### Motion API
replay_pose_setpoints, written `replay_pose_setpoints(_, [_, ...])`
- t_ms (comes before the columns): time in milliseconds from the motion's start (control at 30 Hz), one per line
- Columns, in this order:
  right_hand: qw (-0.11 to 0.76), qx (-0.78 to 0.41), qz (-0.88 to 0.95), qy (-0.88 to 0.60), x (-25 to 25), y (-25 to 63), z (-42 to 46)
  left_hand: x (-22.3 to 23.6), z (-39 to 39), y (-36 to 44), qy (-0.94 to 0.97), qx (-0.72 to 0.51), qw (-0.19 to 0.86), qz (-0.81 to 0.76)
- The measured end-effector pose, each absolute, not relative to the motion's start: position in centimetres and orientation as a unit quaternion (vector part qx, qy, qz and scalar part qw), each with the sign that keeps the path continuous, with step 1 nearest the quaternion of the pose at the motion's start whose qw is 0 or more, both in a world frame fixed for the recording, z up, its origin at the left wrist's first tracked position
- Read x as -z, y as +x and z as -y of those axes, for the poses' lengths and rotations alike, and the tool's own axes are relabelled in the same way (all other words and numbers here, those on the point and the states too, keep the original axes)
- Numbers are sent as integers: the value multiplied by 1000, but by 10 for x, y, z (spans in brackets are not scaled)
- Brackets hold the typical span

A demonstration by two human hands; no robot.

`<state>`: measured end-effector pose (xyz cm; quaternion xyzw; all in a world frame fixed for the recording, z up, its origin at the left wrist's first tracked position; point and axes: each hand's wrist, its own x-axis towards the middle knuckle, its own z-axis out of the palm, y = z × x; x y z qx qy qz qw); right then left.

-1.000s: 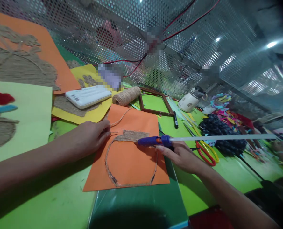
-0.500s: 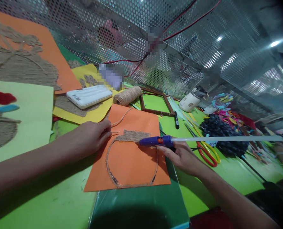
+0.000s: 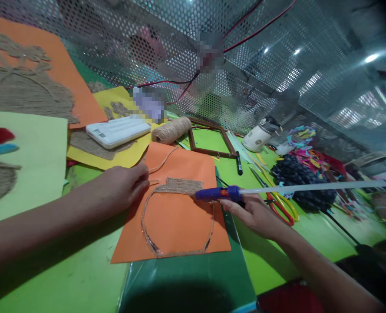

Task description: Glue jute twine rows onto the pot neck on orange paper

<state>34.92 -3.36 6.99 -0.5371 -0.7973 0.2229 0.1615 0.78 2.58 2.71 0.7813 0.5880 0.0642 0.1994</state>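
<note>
Jute twine (image 3: 184, 185) is laid in tight rows on an orange sheet (image 3: 176, 226), above a rounded twine outline. My left hand (image 3: 127, 182) is closed at the sheet's left edge, pinching the loose twine that runs from the rows. In my right hand (image 3: 249, 213) is a blue glue gun (image 3: 219, 193), its nozzle at the right part of the lowest row. A long white glue stick (image 3: 310, 188) sticks out of its back. The sheet rests on a dark green folder (image 3: 189, 282).
Behind the sheet lie a twine roll (image 3: 171, 130), a white power bank (image 3: 118, 131) and a brown frame (image 3: 212, 153). To the right are scissors (image 3: 282, 208), a marker (image 3: 239, 163), a bottle (image 3: 261, 134) and dark yarn (image 3: 305, 182). Finished twine pictures (image 3: 26, 95) stand left.
The glue gun's nozzle has moved slightly right along the lower edge of the twine rows. My left hand keeps its pinch; the whole view has shifted a little.
</note>
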Motion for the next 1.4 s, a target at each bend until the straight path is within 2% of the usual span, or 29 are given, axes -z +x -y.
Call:
replay_pose_setpoints(167, [148, -237, 790, -545, -68, 357, 36, -28, -24, 7, 778, -62, 206, -591])
replay_pose_setpoints(633, [185, -196, 795, -543, -67, 362, 39, -36, -24, 13, 765, -43, 212, -606])
replay_pose_setpoints(1400, [155, -123, 781, -592, -77, 382, 45, -35, -24, 13, 763, -64, 214, -606])
